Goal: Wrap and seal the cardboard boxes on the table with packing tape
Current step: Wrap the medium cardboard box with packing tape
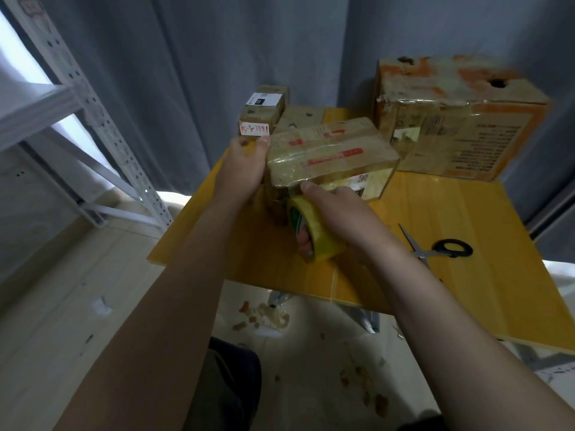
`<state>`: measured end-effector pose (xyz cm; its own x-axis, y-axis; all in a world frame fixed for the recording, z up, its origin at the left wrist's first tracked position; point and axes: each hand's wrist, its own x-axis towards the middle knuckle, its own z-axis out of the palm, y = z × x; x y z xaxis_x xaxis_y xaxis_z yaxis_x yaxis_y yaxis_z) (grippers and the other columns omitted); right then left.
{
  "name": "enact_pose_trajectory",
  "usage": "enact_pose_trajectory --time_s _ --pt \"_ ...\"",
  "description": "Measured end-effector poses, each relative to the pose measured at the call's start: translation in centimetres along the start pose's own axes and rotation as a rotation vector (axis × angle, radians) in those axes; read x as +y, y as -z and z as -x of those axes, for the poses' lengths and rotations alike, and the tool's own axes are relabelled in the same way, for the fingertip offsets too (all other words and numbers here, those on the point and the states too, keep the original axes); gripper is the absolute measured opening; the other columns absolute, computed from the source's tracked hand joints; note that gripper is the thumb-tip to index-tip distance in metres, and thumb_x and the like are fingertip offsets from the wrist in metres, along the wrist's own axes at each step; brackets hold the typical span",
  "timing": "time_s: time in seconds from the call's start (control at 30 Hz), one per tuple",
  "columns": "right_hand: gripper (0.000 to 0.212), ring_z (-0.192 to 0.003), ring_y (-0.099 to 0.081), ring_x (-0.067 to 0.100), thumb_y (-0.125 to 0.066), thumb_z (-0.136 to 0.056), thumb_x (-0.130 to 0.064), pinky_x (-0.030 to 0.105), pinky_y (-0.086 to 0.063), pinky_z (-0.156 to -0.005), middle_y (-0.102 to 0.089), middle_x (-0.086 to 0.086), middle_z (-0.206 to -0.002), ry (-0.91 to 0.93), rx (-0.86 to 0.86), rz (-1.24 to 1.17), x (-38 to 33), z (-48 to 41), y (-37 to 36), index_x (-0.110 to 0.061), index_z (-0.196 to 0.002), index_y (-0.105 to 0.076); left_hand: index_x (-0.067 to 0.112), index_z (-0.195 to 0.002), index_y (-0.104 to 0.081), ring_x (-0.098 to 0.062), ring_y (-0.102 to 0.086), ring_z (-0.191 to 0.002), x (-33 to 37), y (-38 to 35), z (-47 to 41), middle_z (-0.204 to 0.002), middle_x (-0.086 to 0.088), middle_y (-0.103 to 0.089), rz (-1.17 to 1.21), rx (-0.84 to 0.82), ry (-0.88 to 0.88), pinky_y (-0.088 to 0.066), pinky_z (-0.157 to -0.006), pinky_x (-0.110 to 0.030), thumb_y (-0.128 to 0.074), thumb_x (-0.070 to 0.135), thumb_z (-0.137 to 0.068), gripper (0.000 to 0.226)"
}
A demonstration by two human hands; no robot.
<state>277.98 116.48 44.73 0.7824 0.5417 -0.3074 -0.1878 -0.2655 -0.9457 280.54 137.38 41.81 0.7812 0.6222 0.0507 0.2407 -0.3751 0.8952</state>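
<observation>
Clearly, glossy tape (289, 175) wraps the worn, red-printed box (339, 141).

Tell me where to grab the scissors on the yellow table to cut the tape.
Take the scissors by the black handle loops, reaching down from above on their right side. They lie flat on the table with the blade tip pointing far-left, so the loops are the blunt end. The right hand holds the tape roll.

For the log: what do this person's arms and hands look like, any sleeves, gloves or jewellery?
Left hand and right hand are bare: no gloves, and no rings that I can make out. Left forearm and right forearm are uncovered as far as the frame shows, with no sleeve, watch or bracelet in view.
</observation>
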Motion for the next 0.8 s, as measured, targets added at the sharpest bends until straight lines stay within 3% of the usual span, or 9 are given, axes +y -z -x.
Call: enact_pose_trajectory --time_s 0.07,0.13,0.2,0.27,0.37,0.47,0.63,0.73,0.8 --pt "0.049 -0.054 -0.072 0.034 -0.051 -0.108 -0.044 0.036 -0.059 -0.049 -0.074 0.022 -0.071 -0.008 -0.002 -0.019 0.1 -0.1 0.0 0.003 -0.102 -0.064 0.027 -0.141 -0.048 -0.016 -0.058 -0.128 -0.5 0.4 0.2 -0.142 0.000 -0.054 0.102 -0.147 -0.232 -0.052 -0.105 -0.037 -0.063 0.061 -0.088 0.065" --pt "0.047 -0.052 -0.072 0.032 -0.050 -0.108 -0.044 0.034 -0.058 -0.047 -0.075 0.021 -0.070 -0.008 0.001 -0.016 0.1 -0.1 0.0 0.000 -0.103 -0.064 0.032 -0.148 -0.044 -0.009 -0.056 -0.130 -1.0 1.0 0.7 -0.147 0.002 -0.050 0.098 -0.359 -0.305 -0.052 -0.101 -0.024 -0.077 0.060 -0.074 0.086" --pt "0.044 -0.052 -0.072 0.031 -0.050 -0.108 -0.044 0.033 -0.057 -0.047 -0.074 0.021 -0.069 -0.003 0.007 -0.021 0.2 -0.1 -0.1 -0.002 -0.105 -0.064 0.036 -0.155 -0.038 -0.010 -0.049 -0.139 -1.3 1.7 0.9 -0.156 0.001 -0.040 0.017 -0.454 -0.355 -0.046 -0.108 -0.024 -0.088 0.057 -0.062 0.108" --pt "0.044 -0.053 -0.072 0.032 -0.050 -0.108 -0.044 0.035 -0.059 -0.048 -0.075 0.021 -0.070 0.001 0.007 -0.032 0.4 -0.2 -0.1 -0.002 -0.105 -0.064 0.034 -0.157 -0.036 -0.009 -0.046 -0.142 -1.7 2.3 1.3 -0.157 0.006 -0.038 0.060 -0.478 -0.384 -0.044 -0.111 -0.025 -0.095 0.051 -0.058 0.117" --pt "0.046 -0.057 -0.073 0.034 -0.051 -0.107 -0.045 0.037 -0.061 -0.053 -0.075 0.021 -0.072 0.009 0.009 -0.040 0.6 -0.1 0.0 -0.002 -0.105 -0.066 0.028 -0.156 -0.044 -0.004 -0.059 -0.129 -2.0 2.4 2.0 -0.145 0.017 -0.051 0.187 -0.441 -0.349 -0.053 -0.100 -0.023 -0.097 0.037 -0.058 0.112" --pt "0.049 -0.060 -0.075 0.029 -0.051 -0.107 -0.047 0.031 -0.061 -0.054 -0.076 0.017 -0.072 0.082 0.036 -0.035 0.6 0.1 0.0 -0.003 -0.100 -0.071 0.022 -0.155 -0.048 -0.006 -0.069 -0.117 -2.1 2.0 2.4 -0.125 0.020 -0.066 0.269 -0.348 -0.273 -0.058 -0.088 -0.021 -0.096 0.022 -0.066 0.101" --pt "0.036 -0.071 -0.077 0.022 -0.054 -0.107 -0.036 0.030 -0.060 -0.075 -0.077 0.012 -0.071 0.358 0.065 -0.046 0.2 0.5 -0.4 -0.012 -0.089 -0.074 0.017 -0.145 -0.058 -0.016 -0.070 -0.116 -1.6 1.3 2.5 -0.125 0.001 -0.070 0.421 -0.182 -0.160 -0.059 -0.093 -0.029 -0.077 0.020 -0.093 0.055" --pt "0.036 -0.067 -0.076 0.021 -0.053 -0.108 -0.032 0.025 -0.061 -0.067 -0.077 0.011 -0.069 0.403 0.095 -0.074 -0.1 0.7 -0.8 -0.009 -0.088 -0.073 0.019 -0.142 -0.061 -0.018 -0.073 -0.111 -1.2 0.9 2.6 -0.118 0.000 -0.073 0.517 -0.159 -0.096 -0.061 -0.089 -0.030 -0.076 0.024 -0.094 0.050" --pt "0.039 -0.062 -0.075 0.019 -0.054 -0.108 -0.033 0.023 -0.058 -0.059 -0.076 0.010 -0.067 0.376 0.120 -0.063 -0.4 0.7 -0.8 -0.011 -0.083 -0.073 0.017 -0.141 -0.061 -0.018 -0.073 -0.108 -0.9 0.6 2.6 -0.122 -0.012 -0.074 0.545 -0.141 -0.061 -0.061 -0.077 -0.026 -0.077 0.026 -0.094 0.051"
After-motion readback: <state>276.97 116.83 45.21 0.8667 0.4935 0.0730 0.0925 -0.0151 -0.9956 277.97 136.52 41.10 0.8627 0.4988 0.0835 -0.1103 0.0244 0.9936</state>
